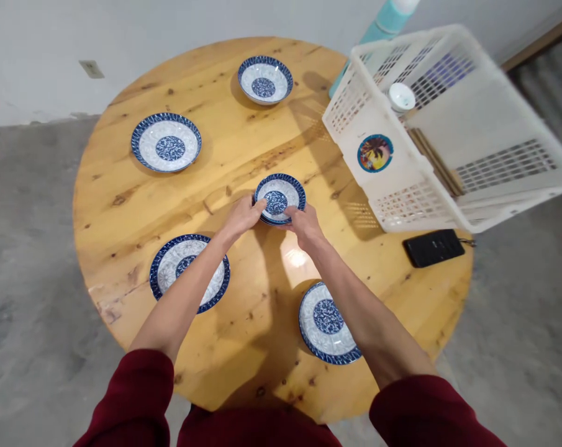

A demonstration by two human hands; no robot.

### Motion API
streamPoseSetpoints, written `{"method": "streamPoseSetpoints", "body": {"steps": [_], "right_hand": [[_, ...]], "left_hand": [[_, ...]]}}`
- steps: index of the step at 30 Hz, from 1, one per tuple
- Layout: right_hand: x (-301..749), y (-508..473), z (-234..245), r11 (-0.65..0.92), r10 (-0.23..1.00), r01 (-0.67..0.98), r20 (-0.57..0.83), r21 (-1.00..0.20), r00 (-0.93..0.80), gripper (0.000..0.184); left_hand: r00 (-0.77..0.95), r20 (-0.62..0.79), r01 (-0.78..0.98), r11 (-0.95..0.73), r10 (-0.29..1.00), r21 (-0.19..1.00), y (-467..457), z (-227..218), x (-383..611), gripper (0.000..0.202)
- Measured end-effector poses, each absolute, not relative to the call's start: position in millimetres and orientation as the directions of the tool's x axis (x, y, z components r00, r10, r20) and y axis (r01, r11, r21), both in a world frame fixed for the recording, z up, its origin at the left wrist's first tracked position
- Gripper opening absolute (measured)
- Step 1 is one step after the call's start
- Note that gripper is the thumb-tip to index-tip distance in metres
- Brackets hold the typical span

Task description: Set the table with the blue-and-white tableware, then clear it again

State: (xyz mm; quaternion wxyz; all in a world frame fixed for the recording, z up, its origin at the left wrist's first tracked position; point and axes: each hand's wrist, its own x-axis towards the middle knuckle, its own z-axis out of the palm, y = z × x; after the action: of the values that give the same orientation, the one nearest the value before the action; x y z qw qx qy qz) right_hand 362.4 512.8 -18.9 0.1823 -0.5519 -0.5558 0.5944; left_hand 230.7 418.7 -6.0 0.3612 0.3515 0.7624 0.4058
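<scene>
Both of my hands grip a small blue-and-white plate (279, 185) near the middle of the round wooden table. My left hand (244, 216) closes on its left rim, thumb on top. On the lower right rim, my right hand (305, 225) is closed the same way, its other fingers hidden underneath. Whether the plate touches the table I cannot tell. A larger patterned plate (169, 264) lies partly behind my left forearm. Another plate (325, 316) is partly covered by my right forearm.
Farther off on the table (225, 143) lie a patterned plate (166, 146) and a bowl-like dish (264, 81). A white plastic basket (402, 180) stands at the right, holding a small white cup (402, 97). Beside it are a black phone (433, 248) and a turquoise bottle (387, 22).
</scene>
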Motion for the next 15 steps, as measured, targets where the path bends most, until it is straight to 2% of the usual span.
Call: {"method": "streamPoseSetpoints", "body": {"steps": [2,4,6,10,15], "right_hand": [[370.7,517.7,-15.1,-0.147,0.86,0.528,-0.372,-0.837,-0.35,0.033],[379.4,522.8,-9.9,0.07,0.905,0.651,-0.226,-0.756,-0.36,0.045],[385.9,526.4,-5.1,0.22,0.923,0.715,-0.097,-0.663,-0.373,0.051],[386.3,528.9,-0.9,0.298,0.919,0.695,0.001,-0.654,-0.394,0.037],[376.8,533.8,4.7,0.32,0.902,0.692,-0.014,-0.647,-0.431,0.028]], "left_hand": [[-0.538,-0.229,0.387,0.479,0.811,0.788,413.9,3.2,226.9,0.043],[-0.595,-0.2,0.484,0.546,0.778,0.684,411.8,13.4,224.3,0.051],[-0.605,-0.186,0.556,0.579,0.774,0.596,413.6,22.9,223.8,0.052],[-0.585,-0.17,0.637,0.579,0.793,0.51,425.0,35.8,227.6,0.049],[-0.613,-0.13,0.626,0.579,0.779,0.523,441.7,44.7,232.1,0.05]]}}
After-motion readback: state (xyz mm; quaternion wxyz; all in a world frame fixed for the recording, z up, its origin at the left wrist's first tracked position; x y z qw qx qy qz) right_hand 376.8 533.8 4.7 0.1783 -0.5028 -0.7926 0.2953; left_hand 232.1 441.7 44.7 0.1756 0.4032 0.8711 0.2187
